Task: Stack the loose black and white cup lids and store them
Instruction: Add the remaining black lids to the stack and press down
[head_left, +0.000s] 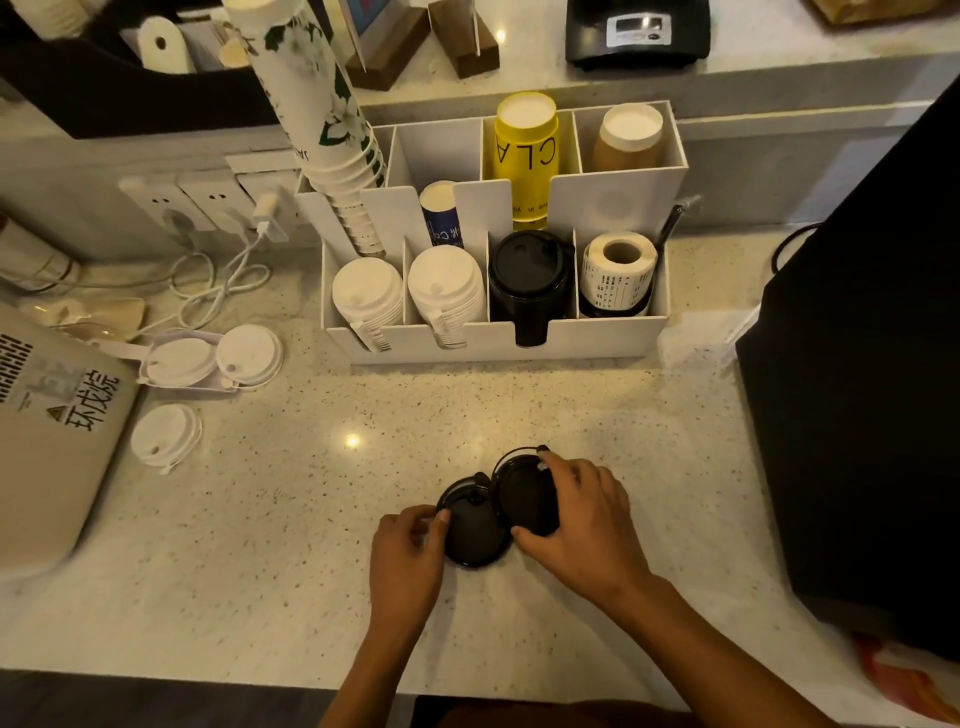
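Two black cup lids lie on the speckled counter near its front edge. My left hand (410, 551) holds the left black lid (472, 530) at its left rim with curled fingers. My right hand (576, 519) grips the right black lid (524, 493) between thumb and fingers, tilted and overlapping the left one. Three loose white lids lie at the left: one white lid (165, 436) alone, two more white lids (179, 361) (249, 353) farther back. The white organizer (493, 338) holds two white lid stacks (369, 296) (447, 291) and a black lid stack (530, 275).
The organizer also holds cup stacks and a label roll (618, 270). A beige machine (47, 431) stands at the left, a large black appliance (857, 415) at the right. White cables (223, 280) and wall sockets lie behind the white lids.
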